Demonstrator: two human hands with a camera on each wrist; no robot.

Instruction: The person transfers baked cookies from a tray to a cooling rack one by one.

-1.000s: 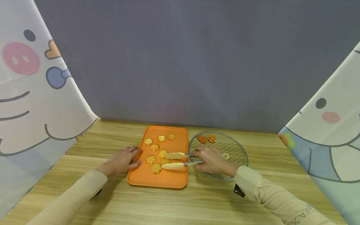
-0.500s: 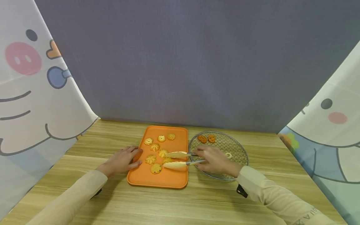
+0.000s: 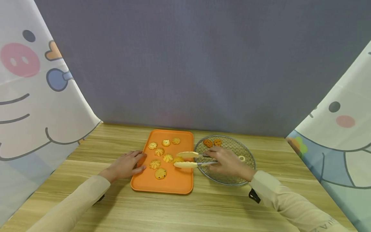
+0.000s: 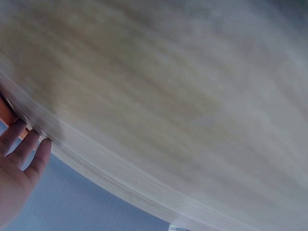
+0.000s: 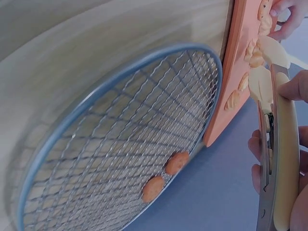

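- L hand (image 3: 127,165): fingers fairly straight, spread, touching L rim, nothing held. Light steadying press shd do; don't shove.
- Orange rectangular rimmed tray (image 3: 157,186) on wood-grain worktop (image 3: 116,206); several baked yellow cookies on it.
- Scalloped yellow cookie (image 3: 167,158): on tray, just L of the tongs' tips. Keep tips off it or it may drag.
- Golden-yellow roundish cookie (image 3: 178,159): over R part of tray, btwn the tips, partly hidden. Can't tell if lifted, or if both tips touch.
- Silver metal tongs w/ cream tips (image 3: 193,165): pointing L, one tip each side of roundish cookie. Best = even, soft squeeze; prob. crumbly. Too loose slips, too hard cracks.
- Round silver wire-mesh rack (image 3: 236,149): just R of tray, two reddish-brown cookies (image 3: 207,143) nr its far edge. Mind knuckles vs mesh.
- R hand (image 3: 227,162): over rack, fingers curled round tongs, thumb on cream handle. Hold wrist level, tips clear of tray's R rim.
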